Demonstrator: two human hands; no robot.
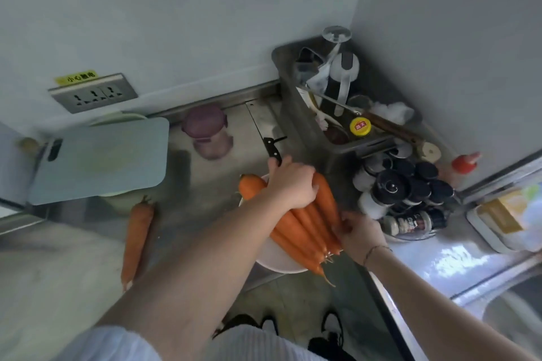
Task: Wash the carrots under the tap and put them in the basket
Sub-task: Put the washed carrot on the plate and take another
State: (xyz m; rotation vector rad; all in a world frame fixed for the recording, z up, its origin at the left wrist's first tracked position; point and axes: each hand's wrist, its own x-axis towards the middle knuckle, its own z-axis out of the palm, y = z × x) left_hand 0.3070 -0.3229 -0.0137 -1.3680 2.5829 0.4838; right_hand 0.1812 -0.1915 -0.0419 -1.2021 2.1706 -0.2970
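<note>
Carrots [305, 223] lie bunched on a white plate [275, 265] at the middle of the frame, thick ends toward the upper left, thin tips hanging past the plate's lower right rim. Your left hand [290, 184] lies on top of the thick ends, fingers curled over the bunch, so that grip is closed on the carrots. Your right hand [359, 233] comes in from the lower right and its fingers pinch the side of the bunch near the thin ends; that grip is closed on the carrots too. One loose carrot [136, 239] lies apart on the steel desk [73, 272], left of the plate, roughly upright in the frame.

Just above your left hand, a knife [265, 132] with a black handle lies on the desk, blade pointing toward the wall. Left of it stands a purple lidded container [209, 133], and farther left a pale blue cutting board [98, 160] below a wall socket [92, 92]. To the upper right, a metal rack [296, 114] holds utensils and a yellow-capped jar [360, 126]. Below it, dark-capped spice bottles [404, 184] cluster near the plate's right side. A red-capped bottle [466, 163] stands at the right edge, and part of a sink [510, 316] shows in the lower right corner.
</note>
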